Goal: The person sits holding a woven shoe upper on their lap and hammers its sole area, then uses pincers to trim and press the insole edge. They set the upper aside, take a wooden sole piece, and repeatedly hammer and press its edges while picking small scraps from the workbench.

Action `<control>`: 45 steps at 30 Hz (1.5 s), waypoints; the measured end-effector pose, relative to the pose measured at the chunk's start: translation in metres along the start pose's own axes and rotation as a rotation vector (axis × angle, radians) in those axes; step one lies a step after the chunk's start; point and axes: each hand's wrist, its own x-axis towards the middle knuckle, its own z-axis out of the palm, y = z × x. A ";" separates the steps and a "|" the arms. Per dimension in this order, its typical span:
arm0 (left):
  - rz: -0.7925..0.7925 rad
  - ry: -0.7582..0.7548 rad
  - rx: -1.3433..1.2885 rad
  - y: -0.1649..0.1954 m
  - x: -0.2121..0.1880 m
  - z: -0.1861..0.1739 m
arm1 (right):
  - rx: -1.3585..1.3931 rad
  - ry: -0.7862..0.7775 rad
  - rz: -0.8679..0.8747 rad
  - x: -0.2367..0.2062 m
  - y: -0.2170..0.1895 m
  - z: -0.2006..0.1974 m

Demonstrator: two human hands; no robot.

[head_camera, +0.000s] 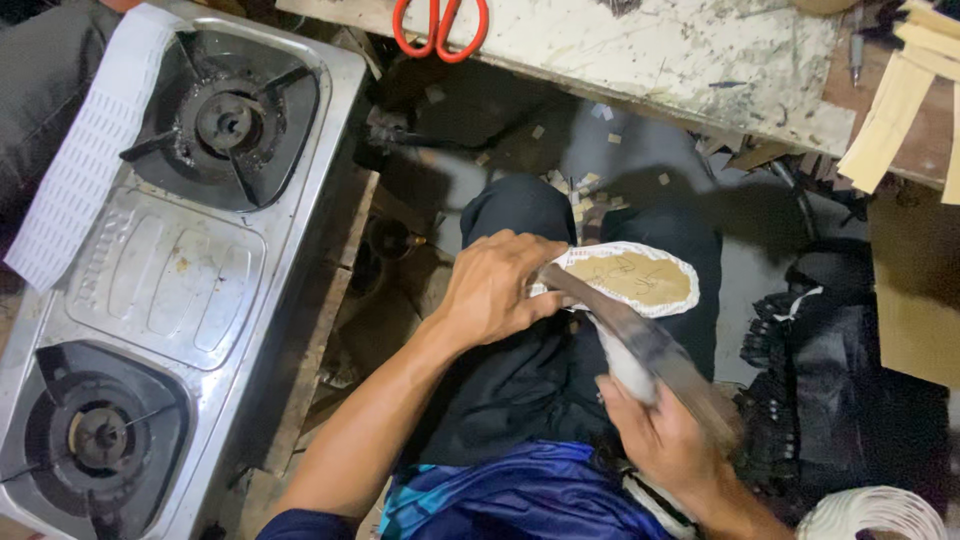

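Observation:
My left hand (492,288) grips the near end of a shoe sole (640,280), a tan insole with a white rim, held over my lap in dark trousers. My right hand (665,440) holds a worn flat tool (650,350), long and brownish with a white wrapped grip. The tool's far end lies against the sole's edge beside my left thumb. Both hands are closed around what they hold.
A steel two-burner gas stove (170,270) stands at the left with a white perforated strip (90,150) along its edge. Red-handled scissors (440,25) lie on the worn marble-look worktop (680,55). Cardboard pieces (900,100) sit right, a white cord coil (875,515) bottom right.

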 end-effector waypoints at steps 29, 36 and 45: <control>0.202 0.048 0.076 0.022 -0.016 -0.025 | -0.228 0.221 0.472 -0.065 0.037 0.023; -0.083 0.186 -0.043 -0.040 0.040 -0.057 | -0.307 0.327 0.083 -0.045 0.085 0.023; -0.270 0.489 0.527 -0.201 0.148 -0.165 | -0.303 0.294 0.151 0.002 0.105 0.030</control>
